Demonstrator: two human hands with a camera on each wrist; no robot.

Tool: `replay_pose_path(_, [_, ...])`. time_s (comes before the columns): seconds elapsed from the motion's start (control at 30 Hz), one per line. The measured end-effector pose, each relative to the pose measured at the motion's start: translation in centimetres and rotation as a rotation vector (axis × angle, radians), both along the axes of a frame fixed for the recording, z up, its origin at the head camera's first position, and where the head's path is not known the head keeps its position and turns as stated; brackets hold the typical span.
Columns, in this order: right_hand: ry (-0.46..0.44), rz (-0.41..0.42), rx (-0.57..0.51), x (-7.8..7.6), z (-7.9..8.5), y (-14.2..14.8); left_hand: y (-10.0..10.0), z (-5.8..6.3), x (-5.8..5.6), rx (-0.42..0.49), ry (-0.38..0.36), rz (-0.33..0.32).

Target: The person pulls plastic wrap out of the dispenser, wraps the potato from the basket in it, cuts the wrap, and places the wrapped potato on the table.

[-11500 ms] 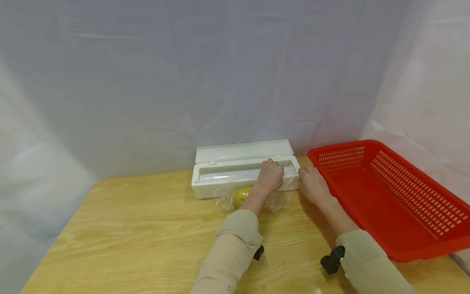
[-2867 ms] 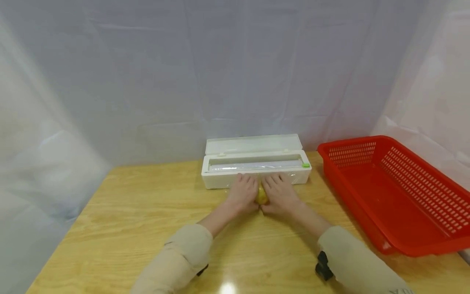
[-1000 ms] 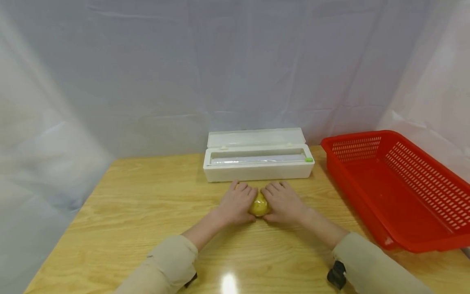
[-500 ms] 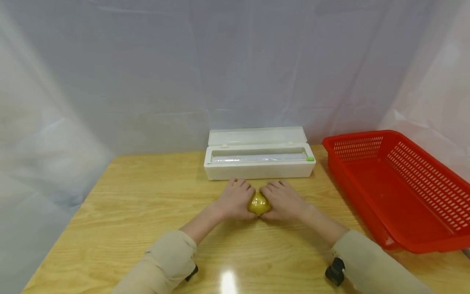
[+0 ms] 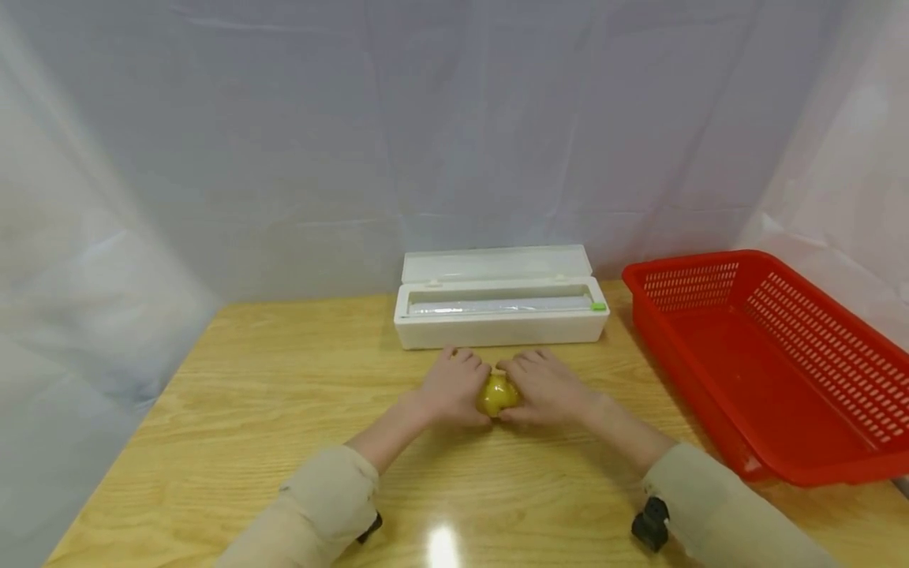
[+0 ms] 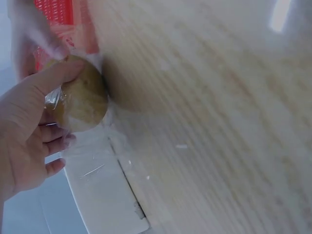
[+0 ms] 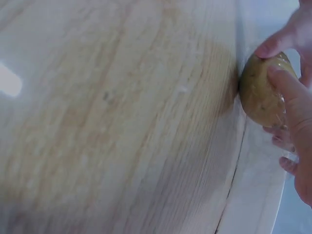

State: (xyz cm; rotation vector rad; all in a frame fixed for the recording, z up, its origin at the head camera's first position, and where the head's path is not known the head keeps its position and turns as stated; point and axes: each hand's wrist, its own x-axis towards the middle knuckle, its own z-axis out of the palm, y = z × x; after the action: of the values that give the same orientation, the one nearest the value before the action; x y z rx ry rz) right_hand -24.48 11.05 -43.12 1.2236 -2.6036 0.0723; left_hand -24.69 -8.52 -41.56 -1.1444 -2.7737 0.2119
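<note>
A yellow-brown potato (image 5: 499, 397) in clear cling film sits between both hands, low over the wooden table. My left hand (image 5: 454, 388) grips its left side. Its thumb lies on the near face of the potato (image 6: 88, 102), with the fingers round the far side. My right hand (image 5: 548, 389) holds the other side, thumb pressed on the potato (image 7: 258, 100) in the right wrist view. Glossy film (image 6: 54, 97) shows between the hands in the left wrist view. The far side of the potato is mostly hidden by fingers.
Behind the hands stands a white cling film dispenser (image 5: 500, 331), lid raised, with a roll inside and a green slider (image 5: 598, 307) at its right end. A red plastic basket (image 5: 738, 355) stands on the right. White sheeting hangs behind the wooden table (image 5: 284, 394).
Since the oldest frame, both hands have come together round the potato and drawn it back from the dispenser. Over the last second, the potato has turned slightly between the fingers.
</note>
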Motion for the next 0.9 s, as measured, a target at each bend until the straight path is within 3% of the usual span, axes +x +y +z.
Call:
replay_pose_path(0.17, [0.238,0.065,0.086,0.2,-0.2,-0.4,-0.3,0.4,-0.9,0.006,-0.149,0.03])
replay_pose_path(0.27, [0.33,0.073,0.101,0.2,-0.4,-0.5,-0.3,0.6,-1.2,-0.005,-0.212,0.04])
replay_pose_path(0.43, [0.394,0.065,0.11,0.1,-1.0,-0.5,-0.1,1.1,-1.5,-0.011,-0.305,0.055])
replay_pose_path(0.57, [0.378,0.061,0.089,0.0,-1.0,-0.6,-0.1,1.2,-1.5,-0.001,-0.34,0.064])
replay_pose_path(0.67, [0.317,0.026,0.085,-0.2,-0.9,-0.4,-0.2,1.1,-1.3,-0.002,-0.283,0.063])
replay_pose_path(0.9, [0.247,-0.065,0.142,-0.7,-0.7,0.2,-0.2,0.1,-0.3,-0.084,0.047,0.006])
